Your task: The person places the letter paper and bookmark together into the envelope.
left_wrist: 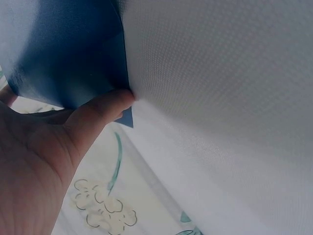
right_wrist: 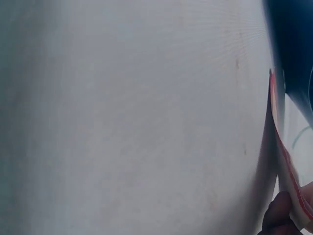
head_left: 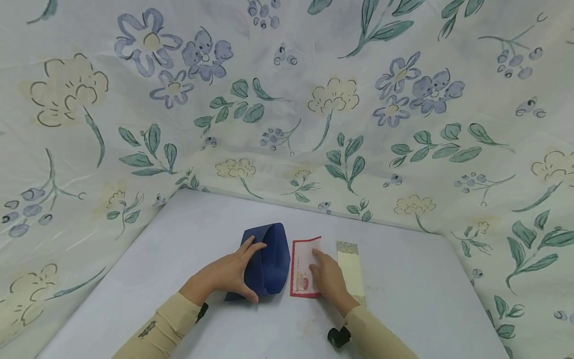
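A dark blue envelope [head_left: 276, 264] lies on the table with its flap folded open towards the right. My left hand [head_left: 226, 271] grips it from the left, thumb at the near edge and fingertips by the opening; in the left wrist view the thumb [left_wrist: 105, 105] lies along the envelope's edge. Just right of the envelope is a pale card [head_left: 304, 262] with a red border and a small printed picture. My right hand [head_left: 331, 279] pinches the card's right side. In the right wrist view, the card [right_wrist: 283, 142] bends up from the table between thumb and fingers.
A cream paper strip [head_left: 351, 271] with glittery ends lies right of the card, partly behind the right hand. The white table [head_left: 403, 279] meets a flower-printed cloth [head_left: 278, 124] at its back and sides. Dark wrist straps [head_left: 339, 337] show below the sleeves.
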